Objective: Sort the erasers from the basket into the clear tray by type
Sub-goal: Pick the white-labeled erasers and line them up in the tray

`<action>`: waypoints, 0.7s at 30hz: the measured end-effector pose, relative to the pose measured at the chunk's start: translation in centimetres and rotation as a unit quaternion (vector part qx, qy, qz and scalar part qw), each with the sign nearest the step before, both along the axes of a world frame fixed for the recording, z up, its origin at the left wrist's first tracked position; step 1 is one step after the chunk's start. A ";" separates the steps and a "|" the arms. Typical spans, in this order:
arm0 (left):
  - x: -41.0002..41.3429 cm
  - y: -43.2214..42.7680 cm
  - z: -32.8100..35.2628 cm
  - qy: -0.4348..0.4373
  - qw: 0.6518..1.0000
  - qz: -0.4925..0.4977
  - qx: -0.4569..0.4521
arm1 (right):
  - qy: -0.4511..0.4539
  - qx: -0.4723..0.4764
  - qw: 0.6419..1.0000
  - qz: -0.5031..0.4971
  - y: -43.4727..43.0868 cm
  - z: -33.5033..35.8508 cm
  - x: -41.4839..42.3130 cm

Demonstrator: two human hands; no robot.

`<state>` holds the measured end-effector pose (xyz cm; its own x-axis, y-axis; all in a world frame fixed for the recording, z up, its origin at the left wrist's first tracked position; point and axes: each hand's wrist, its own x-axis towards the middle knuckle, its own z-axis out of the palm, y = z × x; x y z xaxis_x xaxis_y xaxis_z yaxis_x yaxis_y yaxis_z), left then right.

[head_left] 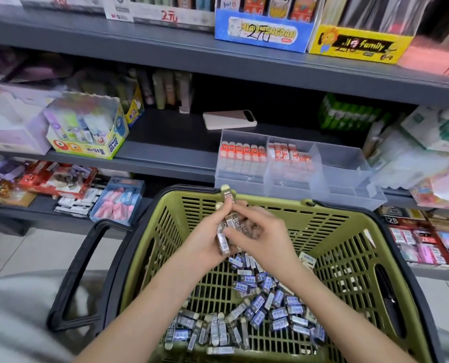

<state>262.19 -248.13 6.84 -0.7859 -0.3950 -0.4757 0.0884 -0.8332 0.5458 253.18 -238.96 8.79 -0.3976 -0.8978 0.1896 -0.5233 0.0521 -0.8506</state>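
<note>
Over the green basket [349, 247] my left hand [207, 239] grips a bundle of brown-sleeved 2B erasers [227, 231], one sticking up toward the tray. My right hand [260, 234] pinches the same bundle from the right. Many blue-sleeved erasers [270, 307] and more brown ones [215, 331] lie on the basket floor. The clear tray [349, 179] stands on the shelf behind the basket. Its left compartment holds a row of orange-sleeved erasers [243, 153], its middle one smaller orange erasers [288, 155]; the right compartment looks bare.
A phone [230, 119] lies on the grey shelf behind the tray. A glue display box [87, 127] stands at the left, boxes of erasers [118, 200] on the lower shelf. The basket's black handle [79, 271] hangs out to the left.
</note>
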 end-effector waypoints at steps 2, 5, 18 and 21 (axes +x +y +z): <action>-0.1 0.1 0.1 0.015 1.000 0.006 0.009 | -0.050 -0.021 0.998 -0.022 0.3 0.3 0.1; -0.1 0.0 0.6 0.016 0.999 0.018 0.023 | -0.206 -0.073 0.973 -0.073 0.2 1.2 -0.3; -0.5 -0.7 3.0 0.030 0.999 0.015 -0.041 | -0.108 -0.066 0.989 -0.077 -1.9 2.2 -0.3; -0.4 -1.6 3.5 0.030 0.998 0.011 -0.045 | -0.159 -0.076 0.983 -0.057 -2.4 3.1 -1.2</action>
<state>261.81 -249.71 10.30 -0.8031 -0.4507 -0.3898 0.1403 -0.7788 0.6114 252.02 -241.36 11.90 -0.5539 -0.8155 0.1677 -0.2285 -0.0448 -0.9725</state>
